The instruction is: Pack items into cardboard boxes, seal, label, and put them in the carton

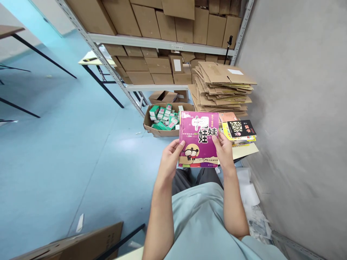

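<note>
A purple picture book [199, 144] with cartoon figures and large printed characters on its cover is held up in front of my body. My left hand [173, 153] grips its left edge, thumb on the cover. On the right edge, my right hand [223, 148] pinches it the same way. The fingers behind the book are hidden. Just beyond my right hand lies a small pile of books, with a black book [241, 128] on top. Behind the book's upper left, an open cardboard box [165, 132] holds several green and white small boxes [164, 117].
A stack of flattened cardboard [222, 90] stands behind the book pile. Metal shelving [159, 42] full of cardboard boxes rises ahead. A grey wall [303, 90] closes the right side, with crumpled plastic [258, 220] near its foot. Another cardboard box [100, 238] is at lower left.
</note>
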Demonstrator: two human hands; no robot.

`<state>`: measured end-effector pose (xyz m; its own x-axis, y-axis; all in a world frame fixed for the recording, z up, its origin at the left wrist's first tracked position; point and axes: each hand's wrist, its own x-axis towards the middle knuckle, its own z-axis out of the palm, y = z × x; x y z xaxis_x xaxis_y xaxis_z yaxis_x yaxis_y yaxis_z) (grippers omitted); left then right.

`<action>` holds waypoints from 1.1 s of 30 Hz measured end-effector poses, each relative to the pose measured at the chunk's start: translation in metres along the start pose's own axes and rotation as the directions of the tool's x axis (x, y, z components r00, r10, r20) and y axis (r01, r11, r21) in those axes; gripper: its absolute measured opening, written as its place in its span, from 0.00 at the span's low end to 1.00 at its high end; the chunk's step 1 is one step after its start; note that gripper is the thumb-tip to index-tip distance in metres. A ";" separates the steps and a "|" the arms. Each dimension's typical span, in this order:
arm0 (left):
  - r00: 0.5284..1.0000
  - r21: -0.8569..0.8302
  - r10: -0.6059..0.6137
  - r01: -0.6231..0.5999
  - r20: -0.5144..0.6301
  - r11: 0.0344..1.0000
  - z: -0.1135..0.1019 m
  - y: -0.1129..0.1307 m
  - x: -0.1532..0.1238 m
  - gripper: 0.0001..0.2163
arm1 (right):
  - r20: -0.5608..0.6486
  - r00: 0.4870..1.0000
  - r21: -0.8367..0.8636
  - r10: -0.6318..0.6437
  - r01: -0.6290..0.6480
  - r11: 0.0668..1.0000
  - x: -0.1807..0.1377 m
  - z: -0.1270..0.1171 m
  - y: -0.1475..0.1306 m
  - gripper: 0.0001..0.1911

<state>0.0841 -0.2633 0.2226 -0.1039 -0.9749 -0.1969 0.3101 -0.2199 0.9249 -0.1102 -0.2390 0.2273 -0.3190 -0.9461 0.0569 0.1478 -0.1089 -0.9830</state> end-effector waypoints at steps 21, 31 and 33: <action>1.000 -0.002 0.007 -0.007 -0.003 1.000 0.001 0.001 -0.001 0.26 | 0.000 1.000 0.004 0.008 -0.008 1.000 0.001 -0.001 0.000 0.28; 1.000 0.008 0.012 -0.012 0.002 1.000 0.000 -0.002 0.001 0.26 | -0.002 1.000 -0.013 0.004 -0.004 1.000 0.001 -0.001 0.001 0.28; 1.000 0.009 0.013 -0.013 0.002 1.000 0.000 -0.002 0.002 0.26 | -0.004 1.000 -0.016 -0.003 0.003 1.000 0.001 -0.001 0.001 0.28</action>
<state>0.0834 -0.2643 0.2203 -0.1012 -0.9777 -0.1841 0.3029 -0.2066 0.9304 -0.1111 -0.2400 0.2258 -0.3228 -0.9446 0.0589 0.1319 -0.1065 -0.9855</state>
